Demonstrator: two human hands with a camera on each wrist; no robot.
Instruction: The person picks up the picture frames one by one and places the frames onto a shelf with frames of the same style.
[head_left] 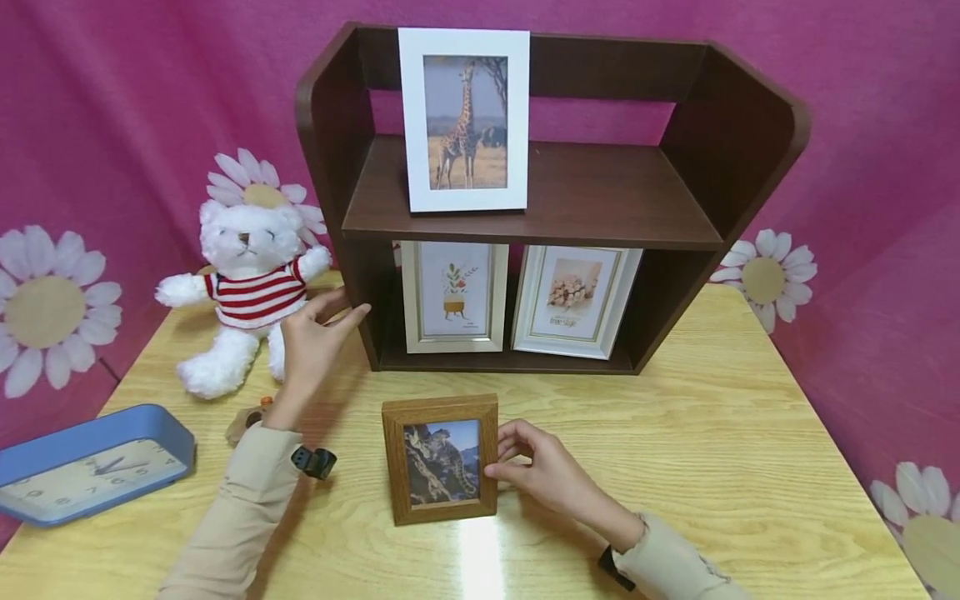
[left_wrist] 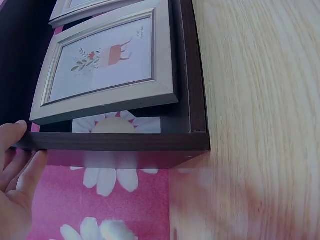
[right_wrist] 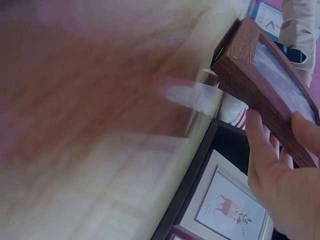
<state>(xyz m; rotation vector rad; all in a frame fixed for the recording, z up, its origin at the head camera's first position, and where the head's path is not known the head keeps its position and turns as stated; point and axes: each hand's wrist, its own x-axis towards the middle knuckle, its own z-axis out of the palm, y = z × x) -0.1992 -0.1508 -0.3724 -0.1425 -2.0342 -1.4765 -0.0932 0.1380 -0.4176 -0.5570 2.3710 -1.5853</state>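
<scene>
My left hand (head_left: 311,342) grips the left side panel of a dark brown two-tier shelf (head_left: 615,192). In the left wrist view the fingers straddle the edge of that side panel (left_wrist: 120,142). Between thumb and fingers, my right hand (head_left: 543,471) pinches the right edge of a brown wooden photo frame (head_left: 442,462) with a leopard picture, in front of the shelf. From the right wrist view, the wooden frame (right_wrist: 260,90) tilts, its thick side edge between thumb and fingers.
A white giraffe photo frame (head_left: 467,125) stands on the upper shelf. Below are a cream plant-print frame (head_left: 454,298) and a white flower-print frame (head_left: 576,302), the latter leaning. Left of the shelf sit a teddy bear (head_left: 251,283), a blue clock (head_left: 97,462) and a small brown object (head_left: 243,423).
</scene>
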